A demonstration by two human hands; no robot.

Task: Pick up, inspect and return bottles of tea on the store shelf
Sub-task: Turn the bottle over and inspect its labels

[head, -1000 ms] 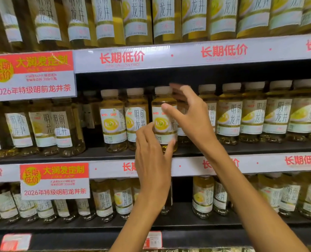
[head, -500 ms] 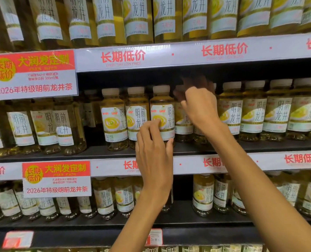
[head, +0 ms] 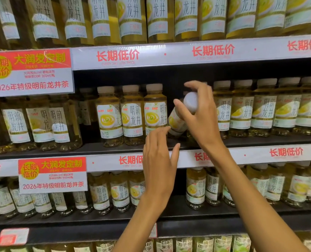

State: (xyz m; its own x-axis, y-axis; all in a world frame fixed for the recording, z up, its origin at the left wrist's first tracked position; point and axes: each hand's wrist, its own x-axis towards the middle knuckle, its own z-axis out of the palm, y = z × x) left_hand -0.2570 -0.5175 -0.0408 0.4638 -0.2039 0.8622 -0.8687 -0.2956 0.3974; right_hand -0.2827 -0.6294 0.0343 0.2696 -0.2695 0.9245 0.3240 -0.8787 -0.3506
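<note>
My right hand (head: 200, 115) grips a tea bottle (head: 178, 119) near its white cap, and the bottle leans toward me out of the middle shelf row. Its yellow and white label shows to the left of my palm. My left hand (head: 159, 160) is held below and left of it with straight fingers, the fingertips close to the tilted bottle's base and to the label of an upright bottle (head: 154, 110). I cannot tell whether they touch. More upright tea bottles (head: 132, 113) stand in a row to the left.
The middle shelf's edge (head: 251, 155) carries a white strip with red lettering. Bottle rows fill the upper shelf (head: 151, 55) and the lower shelf (head: 196, 188). Two red and white price signs (head: 30, 72) hang at the left. A dark gap lies behind the tilted bottle.
My right hand has reached into the row, closed round a bottle by its cap and tipped it out toward me. My left hand has risen slightly toward the bottle's base.
</note>
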